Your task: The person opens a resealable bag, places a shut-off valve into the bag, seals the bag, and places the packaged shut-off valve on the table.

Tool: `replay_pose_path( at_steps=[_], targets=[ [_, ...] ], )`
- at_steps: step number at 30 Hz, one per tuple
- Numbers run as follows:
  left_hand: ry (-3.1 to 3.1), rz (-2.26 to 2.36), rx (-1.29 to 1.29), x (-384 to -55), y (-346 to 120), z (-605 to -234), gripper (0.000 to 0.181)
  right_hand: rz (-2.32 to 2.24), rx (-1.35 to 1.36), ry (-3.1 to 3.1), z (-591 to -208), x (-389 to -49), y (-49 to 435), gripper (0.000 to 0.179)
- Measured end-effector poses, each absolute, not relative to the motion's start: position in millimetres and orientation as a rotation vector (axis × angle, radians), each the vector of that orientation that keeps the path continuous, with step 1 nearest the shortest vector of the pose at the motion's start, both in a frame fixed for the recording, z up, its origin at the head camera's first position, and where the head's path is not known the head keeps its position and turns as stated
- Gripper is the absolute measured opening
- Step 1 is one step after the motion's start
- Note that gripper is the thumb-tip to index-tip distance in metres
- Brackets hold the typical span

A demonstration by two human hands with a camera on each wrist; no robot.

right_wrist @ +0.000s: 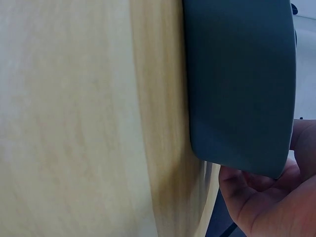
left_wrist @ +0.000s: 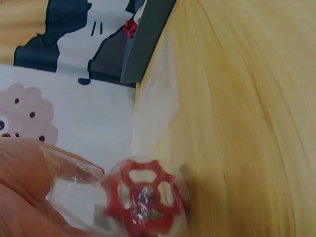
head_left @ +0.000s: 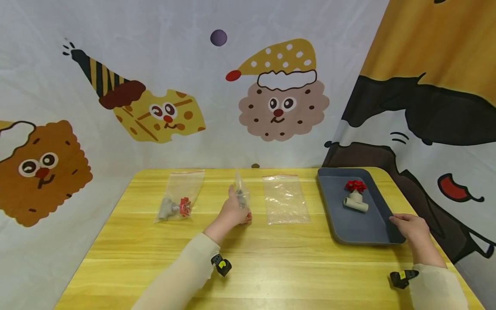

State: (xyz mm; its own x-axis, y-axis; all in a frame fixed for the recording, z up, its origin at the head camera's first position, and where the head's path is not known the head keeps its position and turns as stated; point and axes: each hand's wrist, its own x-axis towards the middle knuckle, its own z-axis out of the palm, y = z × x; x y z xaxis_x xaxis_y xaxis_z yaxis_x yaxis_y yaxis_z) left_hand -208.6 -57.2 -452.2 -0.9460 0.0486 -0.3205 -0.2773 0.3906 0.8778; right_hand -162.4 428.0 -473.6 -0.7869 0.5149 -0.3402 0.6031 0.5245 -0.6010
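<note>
My left hand [head_left: 231,209] grips a clear plastic bag [head_left: 238,183] at the middle of the table. Inside it is a valve whose red handwheel [left_wrist: 143,195] shows through the film in the left wrist view; its grey body is partly hidden by the hand. On the right, my right hand [head_left: 412,228] pinches the near right rim of a grey tray [head_left: 364,232]. In the right wrist view its fingers [right_wrist: 237,190] curl under the tray's edge. A beige valve [head_left: 356,203] with a red handwheel lies in the tray.
Left of my left hand lies another clear bag [head_left: 190,183] holding a grey valve [head_left: 167,208] with a red handwheel. A flat clear bag [head_left: 286,200] rests between my left hand and the tray. Behind the wooden table [head_left: 286,271] hangs a cartoon-printed cloth [head_left: 174,38].
</note>
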Motion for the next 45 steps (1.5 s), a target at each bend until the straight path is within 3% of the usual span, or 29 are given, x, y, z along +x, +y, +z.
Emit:
replay_pose_path(
  at_steps=[5,15,23,32,39,45],
  targets=[
    [2.366,1.661,-0.132,-217,-69,-459,0.093,-1.101,0.971,2.648,-471,-162,427,0.056],
    [1.827,2.115,-0.097,-229,-95,-482,0.082,-1.098,0.976,2.641,-474,-164,427,0.055],
    [1.582,2.207,-0.160,-233,-110,-495,0.090,-1.074,0.981,2.659,-477,-165,427,0.054],
    [2.090,1.883,-0.141,-233,-120,-490,0.083,-1.070,0.979,2.665,-478,-164,428,0.055],
    [2.495,1.590,-0.218,-235,-131,-485,0.100,-1.093,0.957,2.664,-478,-162,429,0.056],
    [2.671,1.332,-0.294,-234,-134,-472,0.102,-1.130,0.945,2.659,-477,-161,429,0.056]
  ],
)
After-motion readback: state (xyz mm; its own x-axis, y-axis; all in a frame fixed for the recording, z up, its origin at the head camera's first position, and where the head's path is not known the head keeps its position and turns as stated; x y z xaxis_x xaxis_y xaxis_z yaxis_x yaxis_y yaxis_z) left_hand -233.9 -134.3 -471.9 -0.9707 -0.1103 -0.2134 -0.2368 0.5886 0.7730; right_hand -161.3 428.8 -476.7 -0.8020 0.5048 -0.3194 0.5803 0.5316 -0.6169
